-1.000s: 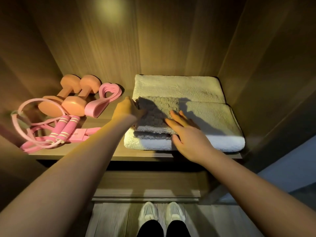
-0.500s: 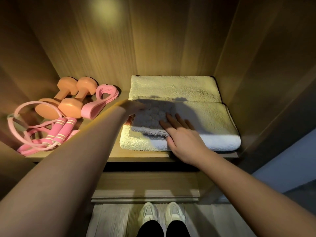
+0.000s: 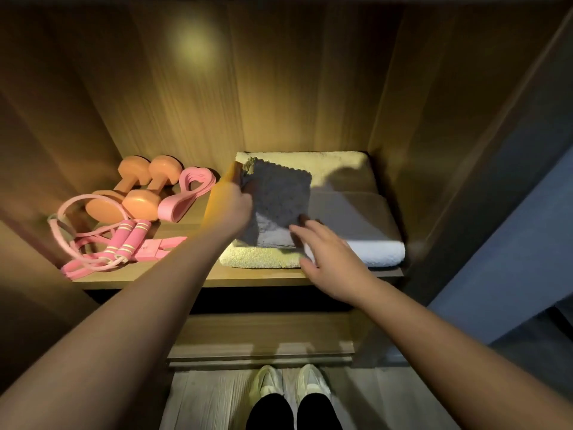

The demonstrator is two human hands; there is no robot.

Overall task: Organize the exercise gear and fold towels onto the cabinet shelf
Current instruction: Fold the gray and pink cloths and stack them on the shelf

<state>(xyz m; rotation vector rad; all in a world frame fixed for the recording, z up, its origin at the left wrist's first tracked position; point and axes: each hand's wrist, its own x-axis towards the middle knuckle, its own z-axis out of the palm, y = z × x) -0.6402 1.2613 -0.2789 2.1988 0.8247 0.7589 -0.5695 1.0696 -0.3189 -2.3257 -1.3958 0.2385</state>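
Since a second ago the grey towel (image 3: 279,200) no longer lies flat. Its left side is now raised off the stack of pale towels (image 3: 372,256), so it stands tilted, with the top corner up near the back of the shelf (image 3: 186,277). Its lower edge still rests on the stack.

In the head view, the left hand (image 3: 229,209) has moved from the towel's near left corner to its left edge and grips it, fingers curled round the cloth. The right hand (image 3: 331,259), which was pressing flat on the towel, has slid to its near right corner. Its fingers are spread and fairly straight, tips against the cloth, with no closed grip to be seen.

On the left of the shelf, the dumbbells (image 3: 136,187), the pink bands (image 3: 189,193) and the jump rope (image 3: 124,240) lie as they did, apart from the towels.

By the look of it the gear is already sorted, and the grey towel is partway through being folded or turned. It should then lie flat and square on the stack. The loose right side could sag if the corner is not held down.
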